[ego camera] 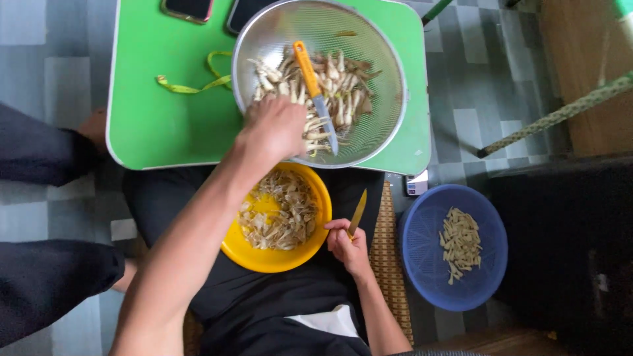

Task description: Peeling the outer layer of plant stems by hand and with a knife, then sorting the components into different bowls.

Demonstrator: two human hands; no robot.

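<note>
Left hand (273, 128) is at frame centre, reaching into the metal strainer (389, 59) on the green table (165, 118), fingers bunched down on the pale stalks (336, 89), though whether they actually grip one is hard to tell; an orange-handled peeler (313, 89) lies across the pile just right of it. Right hand (347, 247), lower centre, has fingers wrapped round a yellow knife (358, 212), blade up. Yellow bowl (280, 260) of peelings sits between the hands, blue basket (428, 264) of cut pieces lower right, two phones (188, 9) top edge.
</note>
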